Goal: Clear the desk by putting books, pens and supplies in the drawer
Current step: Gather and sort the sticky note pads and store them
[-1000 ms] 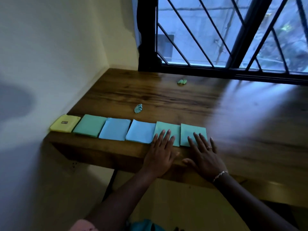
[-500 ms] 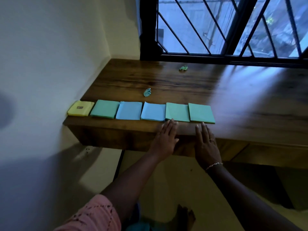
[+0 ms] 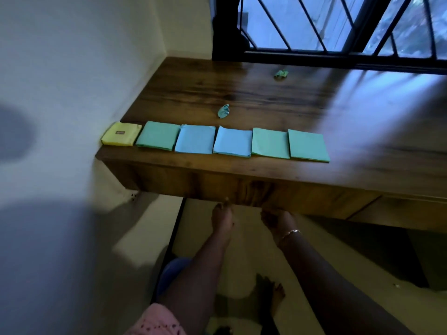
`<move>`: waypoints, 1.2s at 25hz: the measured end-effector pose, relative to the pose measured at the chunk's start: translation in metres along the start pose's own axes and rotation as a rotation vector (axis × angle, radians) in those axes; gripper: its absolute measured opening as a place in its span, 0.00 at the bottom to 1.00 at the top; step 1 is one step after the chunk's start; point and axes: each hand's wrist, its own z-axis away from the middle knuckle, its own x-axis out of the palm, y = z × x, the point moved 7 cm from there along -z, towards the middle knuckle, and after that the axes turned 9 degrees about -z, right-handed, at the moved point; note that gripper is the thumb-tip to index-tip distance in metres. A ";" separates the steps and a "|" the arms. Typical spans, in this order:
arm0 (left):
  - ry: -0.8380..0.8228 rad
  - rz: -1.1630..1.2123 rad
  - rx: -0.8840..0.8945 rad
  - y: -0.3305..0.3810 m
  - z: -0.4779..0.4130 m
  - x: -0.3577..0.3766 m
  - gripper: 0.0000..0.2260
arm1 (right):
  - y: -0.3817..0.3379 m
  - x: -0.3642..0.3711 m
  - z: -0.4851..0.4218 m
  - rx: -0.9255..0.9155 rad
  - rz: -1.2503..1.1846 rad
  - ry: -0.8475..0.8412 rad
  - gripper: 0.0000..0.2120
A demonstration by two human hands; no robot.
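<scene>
Head view: one wooden desk [image 3: 314, 112], set into a wall corner below a barred window [image 3: 338, 32]; we list what it carries

Along the front edge we count six square paper pads in one row, edge to edge, from the wall rightward:
- yellow pad [image 3: 121, 137], small dark label on top, against the wall
- first green pad [image 3: 157, 135]
- blue pad [image 3: 195, 139]
- pale blue pad [image 3: 232, 141], far left corner lifted a little
- second green pad [image 3: 270, 144]
- third green pad [image 3: 307, 145], which ends the row

All six lie flat on the desk top.

Behind the row we note two crumpled scraps: blue scrap [image 3: 223, 111], just behind the join of blue pad and pale blue pad; green scrap [image 3: 280, 74], near the window frame, well apart from the pads.

Hands: both are below the desk, at the lower edge of its front panel [image 3: 193, 187]. The left hand [image 3: 222, 217] reaches up under that edge below the pale blue pad; the right hand [image 3: 275, 217], bracelet [image 3: 291, 232] on the wrist, is just beside it. Their fingers are tucked behind the panel and blurred, so we cannot tell whether either grips it or lies slack
</scene>
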 end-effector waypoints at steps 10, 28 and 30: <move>-0.035 0.823 -0.319 -0.011 -0.037 0.010 0.33 | 0.013 0.004 -0.046 0.161 -0.221 0.007 0.16; -0.092 0.968 -0.351 -0.053 -0.020 0.006 0.35 | 0.047 -0.031 -0.022 0.300 -0.236 0.166 0.14; -0.106 0.949 -0.354 -0.068 -0.015 0.000 0.35 | 0.056 -0.041 -0.011 0.304 -0.198 0.132 0.17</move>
